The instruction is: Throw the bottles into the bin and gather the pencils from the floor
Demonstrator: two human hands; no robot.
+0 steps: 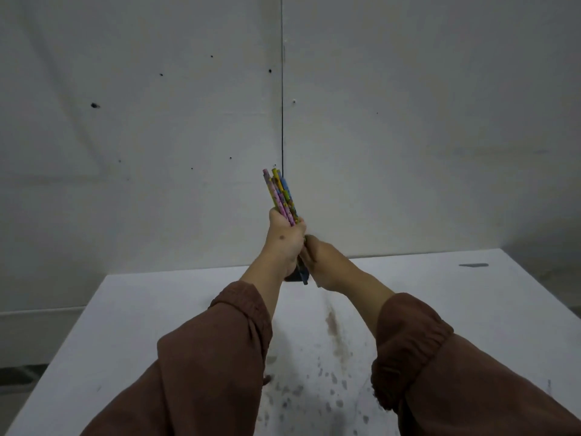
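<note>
A bundle of several patterned pencils (282,196), yellow, pink and blue, stands nearly upright in front of me above a white table. My left hand (284,239) is closed around the middle of the bundle. My right hand (317,254) sits just below and to the right, closed on the lower ends of the pencils, whose dark tips poke out beneath both hands. No bottles and no bin are in view.
A white table (157,316) with dark stains near its front fills the lower half of the view. Its back edge meets a pale grey wall (408,121) with small holes and a vertical seam. A dark smudge (474,265) marks the table's far right.
</note>
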